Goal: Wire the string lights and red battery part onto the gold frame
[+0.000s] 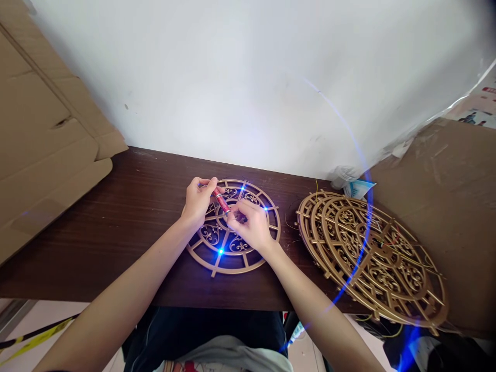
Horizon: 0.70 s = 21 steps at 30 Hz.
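Observation:
A round gold-coloured openwork frame [244, 270] with scrollwork lies flat on the dark table, and small blue lights glow at several points on it. Over its middle, my left hand [198, 200] is closed on the upper end of a slim red battery [222, 201], held at a slant. The fingers of my right hand [251, 223] are pinched together at the battery's lower end. Whether a thin wire is also between those fingers is hidden.
A stack of similar gold frames [325, 243] with loose thin wires stands at the right, overhanging the table's [96, 227] front edge. Behind it are a clear plastic cup [343, 175] and a blue-and-white packet [359, 188]. Cardboard [46, 124] rises at the left; a white wall [232, 93] closes the back.

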Each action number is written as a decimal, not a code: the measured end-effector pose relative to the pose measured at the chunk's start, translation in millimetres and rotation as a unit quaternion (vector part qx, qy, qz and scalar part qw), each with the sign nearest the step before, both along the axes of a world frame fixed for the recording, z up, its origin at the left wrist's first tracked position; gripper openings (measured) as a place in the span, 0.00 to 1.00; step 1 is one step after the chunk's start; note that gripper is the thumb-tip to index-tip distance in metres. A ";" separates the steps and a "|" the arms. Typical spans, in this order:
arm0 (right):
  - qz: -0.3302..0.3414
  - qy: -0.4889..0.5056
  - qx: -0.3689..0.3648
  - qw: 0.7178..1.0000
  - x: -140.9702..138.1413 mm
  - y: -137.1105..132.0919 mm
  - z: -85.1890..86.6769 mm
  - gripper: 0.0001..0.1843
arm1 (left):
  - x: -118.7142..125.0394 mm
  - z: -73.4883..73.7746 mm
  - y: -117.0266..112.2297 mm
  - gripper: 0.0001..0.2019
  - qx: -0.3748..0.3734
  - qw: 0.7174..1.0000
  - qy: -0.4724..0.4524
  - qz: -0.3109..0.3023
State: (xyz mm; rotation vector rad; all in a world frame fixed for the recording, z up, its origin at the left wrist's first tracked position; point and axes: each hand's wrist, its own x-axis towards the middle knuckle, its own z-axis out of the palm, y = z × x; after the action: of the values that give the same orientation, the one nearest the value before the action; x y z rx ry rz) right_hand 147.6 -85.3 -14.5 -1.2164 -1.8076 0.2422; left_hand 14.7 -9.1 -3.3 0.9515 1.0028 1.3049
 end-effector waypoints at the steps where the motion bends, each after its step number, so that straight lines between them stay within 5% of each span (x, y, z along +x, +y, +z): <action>1: 0.000 0.001 0.000 1.000 -0.4 -0.1 0.0 0.07 | -0.1 -0.1 0.3 0.13 0.003 1.000 -0.002 0.001; 21: 0.007 -0.006 -0.008 1.000 0.4 -0.3 0.3 0.09 | 0.4 -2.6 1.0 0.13 0.009 1.000 0.010 -0.009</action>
State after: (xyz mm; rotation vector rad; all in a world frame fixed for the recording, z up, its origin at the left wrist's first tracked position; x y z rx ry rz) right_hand 148.1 -85.6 -14.2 -1.2187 -1.8289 0.2588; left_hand 15.1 -8.1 -5.9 0.9877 0.9974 1.2944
